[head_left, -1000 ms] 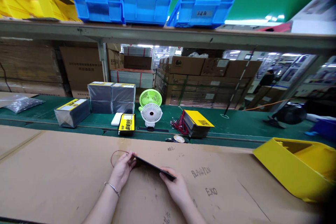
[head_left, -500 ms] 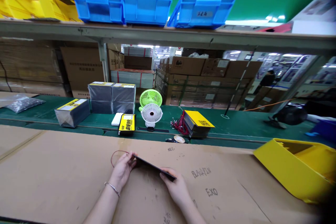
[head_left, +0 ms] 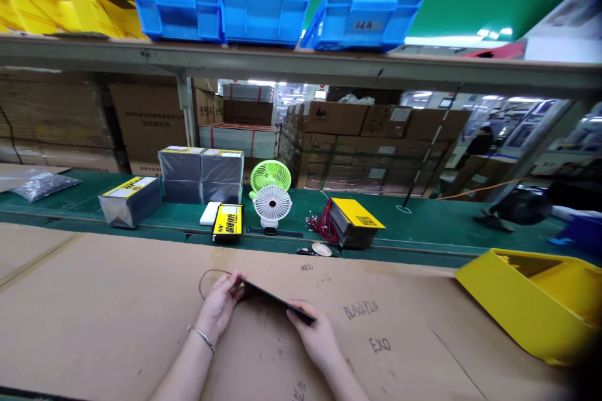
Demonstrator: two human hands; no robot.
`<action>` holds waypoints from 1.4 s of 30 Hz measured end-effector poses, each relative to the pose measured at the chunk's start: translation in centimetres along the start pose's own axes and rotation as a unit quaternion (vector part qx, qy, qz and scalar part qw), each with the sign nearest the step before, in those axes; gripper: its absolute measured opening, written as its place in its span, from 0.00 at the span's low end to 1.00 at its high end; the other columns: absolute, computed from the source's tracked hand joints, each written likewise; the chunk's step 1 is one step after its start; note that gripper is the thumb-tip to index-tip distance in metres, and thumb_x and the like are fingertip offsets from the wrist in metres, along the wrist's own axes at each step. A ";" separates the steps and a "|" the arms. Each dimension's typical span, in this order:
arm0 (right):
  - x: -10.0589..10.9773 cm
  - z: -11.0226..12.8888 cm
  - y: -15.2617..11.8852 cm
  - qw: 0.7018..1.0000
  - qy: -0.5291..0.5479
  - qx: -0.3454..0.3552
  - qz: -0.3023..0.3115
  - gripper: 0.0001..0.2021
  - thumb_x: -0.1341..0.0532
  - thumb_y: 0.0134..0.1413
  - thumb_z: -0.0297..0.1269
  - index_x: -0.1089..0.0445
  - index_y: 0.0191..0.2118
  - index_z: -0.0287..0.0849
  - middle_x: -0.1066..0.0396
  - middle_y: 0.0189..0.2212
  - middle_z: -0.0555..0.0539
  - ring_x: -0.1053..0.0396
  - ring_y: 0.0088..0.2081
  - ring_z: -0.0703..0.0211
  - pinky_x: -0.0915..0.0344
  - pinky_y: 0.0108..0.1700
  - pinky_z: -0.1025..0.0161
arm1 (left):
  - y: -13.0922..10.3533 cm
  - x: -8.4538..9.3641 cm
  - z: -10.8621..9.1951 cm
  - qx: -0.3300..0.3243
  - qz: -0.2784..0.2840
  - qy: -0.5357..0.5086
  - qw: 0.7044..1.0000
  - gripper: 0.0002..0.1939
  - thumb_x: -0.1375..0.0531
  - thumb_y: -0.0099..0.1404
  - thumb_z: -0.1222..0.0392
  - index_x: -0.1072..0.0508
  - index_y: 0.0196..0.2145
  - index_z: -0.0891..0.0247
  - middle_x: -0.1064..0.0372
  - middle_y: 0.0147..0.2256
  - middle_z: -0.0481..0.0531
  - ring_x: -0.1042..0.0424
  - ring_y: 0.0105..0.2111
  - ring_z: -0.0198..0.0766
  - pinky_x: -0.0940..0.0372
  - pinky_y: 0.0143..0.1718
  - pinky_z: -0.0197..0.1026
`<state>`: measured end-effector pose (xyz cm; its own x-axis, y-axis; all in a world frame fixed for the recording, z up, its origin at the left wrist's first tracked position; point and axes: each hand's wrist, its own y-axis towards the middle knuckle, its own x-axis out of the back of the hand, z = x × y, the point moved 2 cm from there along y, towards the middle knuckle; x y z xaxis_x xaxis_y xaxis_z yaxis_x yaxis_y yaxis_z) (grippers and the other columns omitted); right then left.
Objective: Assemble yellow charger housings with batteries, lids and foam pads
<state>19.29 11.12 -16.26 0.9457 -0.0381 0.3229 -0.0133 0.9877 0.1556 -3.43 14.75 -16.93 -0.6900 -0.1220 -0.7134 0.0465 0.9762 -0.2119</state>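
A thin black panel [head_left: 273, 297] is held tilted above the brown cardboard sheet [head_left: 117, 301], its left end higher than its right. My left hand [head_left: 221, 304] pinches the left end, with a bracelet on the wrist. The fingers of my right hand [head_left: 311, 330] are closed on the right end. A thin reddish wire [head_left: 202, 280] loops out beside my left fingers. Beyond the hands stand a white fan [head_left: 272, 203], a green fan [head_left: 270, 175] and a yellow-and-black box [head_left: 228, 220].
A stack of yellow-topped panels [head_left: 355, 222] with red wires [head_left: 323, 223] stands on the green bench [head_left: 409, 232]. At the right lies a yellow bin [head_left: 527, 307]. Wrapped blocks [head_left: 202, 178] stand back left. Blue bins [head_left: 263, 15] sit on the shelf above. A person [head_left: 480, 141] is far off.
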 end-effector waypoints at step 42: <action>-0.1 -0.2 0.0 1.000 -0.005 -0.005 0.006 0.10 0.40 0.47 0.41 0.26 0.33 0.42 0.26 0.36 0.44 0.30 0.41 0.50 0.38 0.48 0.56 | 0.2 0.4 0.2 0.000 0.002 -0.001 1.000 0.07 0.36 0.54 0.60 0.29 0.30 0.65 0.30 0.35 0.53 0.30 0.35 0.34 0.34 0.38 0.38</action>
<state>19.25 11.16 -16.47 0.9421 -0.0284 0.3342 -0.0210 0.9895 0.1433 -3.56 14.87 -17.33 -0.6879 -0.1185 -0.7161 0.0493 0.9767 -0.2089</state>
